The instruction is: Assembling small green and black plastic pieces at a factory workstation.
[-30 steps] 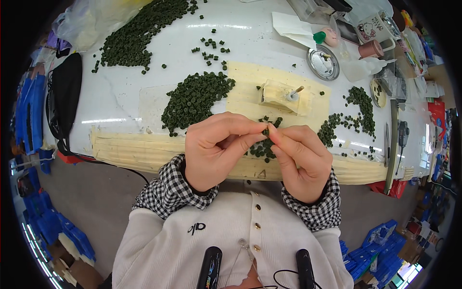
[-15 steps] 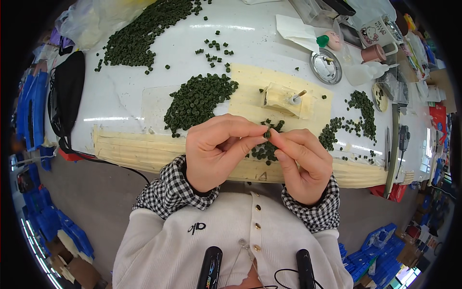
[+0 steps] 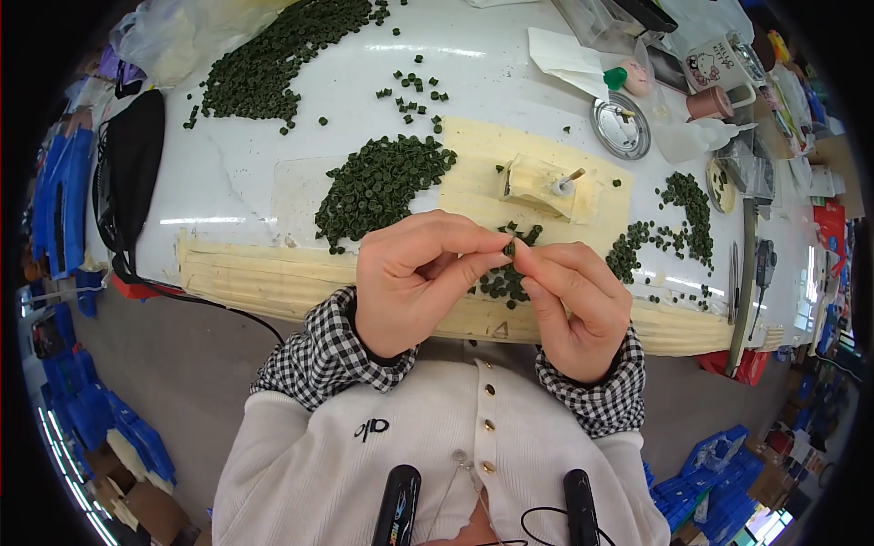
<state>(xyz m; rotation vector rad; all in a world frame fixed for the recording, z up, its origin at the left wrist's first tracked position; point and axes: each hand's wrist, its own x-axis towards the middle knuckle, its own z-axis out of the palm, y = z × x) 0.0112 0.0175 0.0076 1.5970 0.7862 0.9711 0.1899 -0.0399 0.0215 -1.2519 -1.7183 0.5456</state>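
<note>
Standing by the counter (image 3: 218,173): left hand (image 3: 410,287) has thumb and forefinger closed to a tight pinch on a small dark-green flanged piece (image 3: 509,249), held just off the near edge strip. Right hand (image 3: 583,309) has its forefinger tip up against the same piece, thumb a bit apart below; can't tell if it grips or only steadies, fingertips cover most of it. Directly under sits a loose near pile (image 3: 503,288) of matching pieces. Main risk, I'd say: piece is tiny, pinch is fingertip-only, so too much squeeze or an off-axis push could pop it out. It'd land among lookalikes and be hard to pick out again. Second: checked cuffs (image 3: 596,396) hang close to the counter's near side; a low sweep could drag strays off onto the floor (image 3: 228,364). Third: middle pile (image 3: 382,187) lies left of the taped block (image 3: 546,187), right pile (image 3: 628,250) just right of the hands; a wide elbow or knuckle bump could mix them. Block's upright peg (image 3: 572,176) could snag a sleeve on a far reach.
</note>
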